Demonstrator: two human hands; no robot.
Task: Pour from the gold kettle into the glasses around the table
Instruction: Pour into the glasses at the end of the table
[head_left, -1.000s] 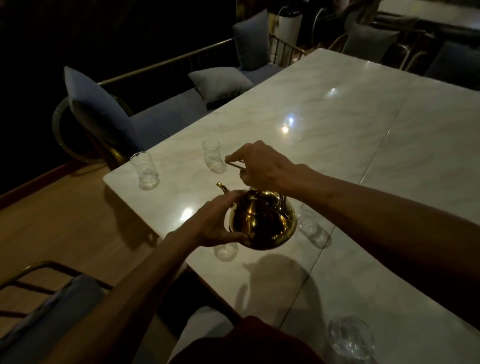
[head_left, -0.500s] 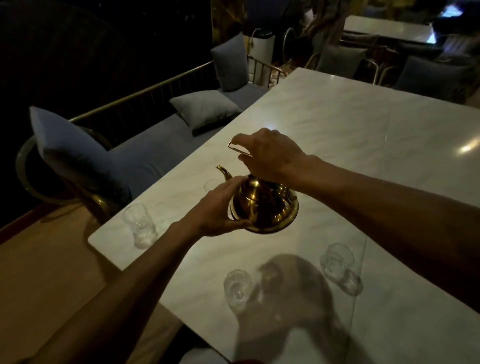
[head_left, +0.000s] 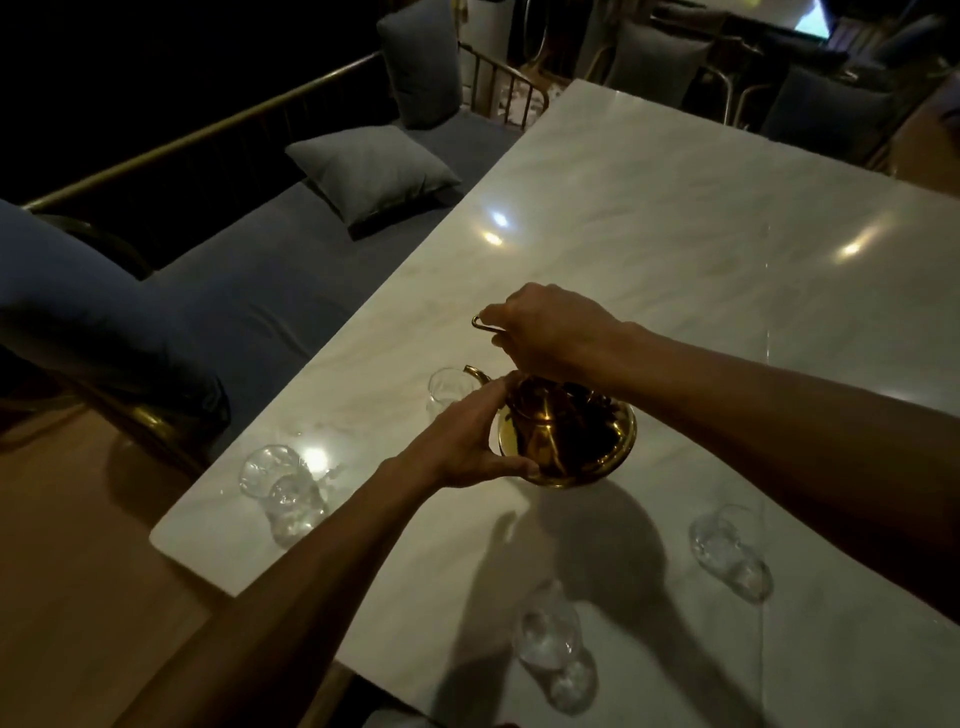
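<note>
The gold kettle (head_left: 571, 441) hangs above the white marble table (head_left: 675, 249). My right hand (head_left: 550, 330) is shut on its thin handle from above. My left hand (head_left: 467, 441) cups the kettle's left side, just below the spout. The spout tip sits over a clear glass (head_left: 447, 389), which is partly hidden behind my left hand. Another glass (head_left: 283, 491) stands near the table's left corner. Two more glasses stand nearer to me, one at the front edge (head_left: 550, 644) and one at the right (head_left: 730, 551).
A blue cushioned bench (head_left: 249, 291) with a gold rail runs along the table's left side, holding a grey cushion (head_left: 371, 171). Wooden floor (head_left: 78, 571) lies at the lower left. Chairs (head_left: 654, 57) and another table stand in the dark far end.
The kettle has moved forward and left over the table, bringing the spout over the far glass. The view has tipped further down, so the near glasses now show lower in the frame.
</note>
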